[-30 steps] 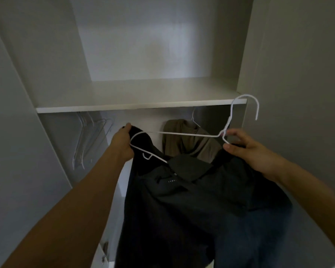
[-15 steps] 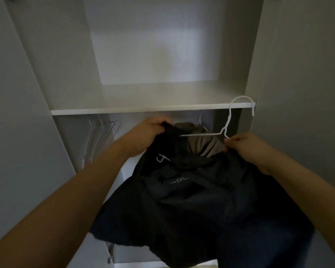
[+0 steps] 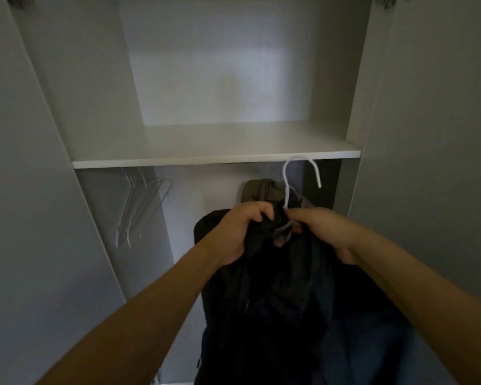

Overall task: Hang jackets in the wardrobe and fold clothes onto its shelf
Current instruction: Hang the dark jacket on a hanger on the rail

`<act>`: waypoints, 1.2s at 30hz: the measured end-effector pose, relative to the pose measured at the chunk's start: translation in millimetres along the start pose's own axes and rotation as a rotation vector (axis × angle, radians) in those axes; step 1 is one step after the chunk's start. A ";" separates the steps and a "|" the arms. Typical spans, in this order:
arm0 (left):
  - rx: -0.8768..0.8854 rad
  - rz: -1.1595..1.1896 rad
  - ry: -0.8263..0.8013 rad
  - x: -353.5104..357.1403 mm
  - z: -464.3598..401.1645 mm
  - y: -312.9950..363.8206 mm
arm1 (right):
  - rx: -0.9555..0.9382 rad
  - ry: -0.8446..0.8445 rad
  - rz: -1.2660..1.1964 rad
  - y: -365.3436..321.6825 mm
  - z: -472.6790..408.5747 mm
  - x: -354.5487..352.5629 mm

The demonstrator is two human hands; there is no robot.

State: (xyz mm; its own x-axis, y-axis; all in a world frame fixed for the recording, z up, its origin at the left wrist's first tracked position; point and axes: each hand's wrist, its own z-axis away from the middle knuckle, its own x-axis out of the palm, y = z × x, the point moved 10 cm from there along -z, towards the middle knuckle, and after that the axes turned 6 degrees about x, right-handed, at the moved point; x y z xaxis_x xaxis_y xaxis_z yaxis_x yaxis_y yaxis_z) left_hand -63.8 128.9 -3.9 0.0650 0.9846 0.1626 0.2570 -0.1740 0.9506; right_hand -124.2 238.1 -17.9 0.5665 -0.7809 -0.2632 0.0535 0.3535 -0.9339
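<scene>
Head view, left hand (image 3: pixel 240 232) gripping the collar of a dark fabric jacket (image 3: pixel 289 301), right hand (image 3: pixel 321 232) pinching the neck of a white wire hanger (image 3: pixel 289 187) inside it, both raised below the white wardrobe shelf (image 3: pixel 206 151), brown hung garment (image 3: pixel 258 191) behind, bare wire hangers (image 3: pixel 139 207) at left.

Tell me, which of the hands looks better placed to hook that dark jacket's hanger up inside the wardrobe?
Probably the right hand. It grips the white hanger just below its hook, which sits under the shelf. The left hand only bunches the dark jacket fabric.
</scene>
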 end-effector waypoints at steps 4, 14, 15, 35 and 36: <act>0.108 -0.324 -0.144 18.5 -2.8 10.6 | -0.002 -0.125 -0.173 -2.8 5.0 -3.1; 0.047 -0.461 -0.109 22.7 9.2 -6.9 | 0.052 0.043 -0.117 -1.5 -0.9 -16.2; 0.037 -0.591 -0.075 15.3 11.2 -14.6 | 0.040 0.090 -0.134 -4.9 -1.6 -22.1; -0.291 -0.351 0.316 -76.9 96.6 -108.5 | -0.468 0.717 0.261 -26.3 27.7 -89.5; -0.297 -0.314 0.229 -69.3 94.6 -100.9 | -0.452 0.730 0.349 -19.8 28.5 -85.9</act>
State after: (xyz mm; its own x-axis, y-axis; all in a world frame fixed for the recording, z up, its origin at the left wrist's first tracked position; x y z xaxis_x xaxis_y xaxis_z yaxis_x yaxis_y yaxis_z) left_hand -3.0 76.3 -136.1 -0.1943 0.9734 -0.1216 -0.0581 0.1123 0.9920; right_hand -150.5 312.8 30.1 -0.1768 -0.8531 -0.4909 -0.4357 0.5150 -0.7382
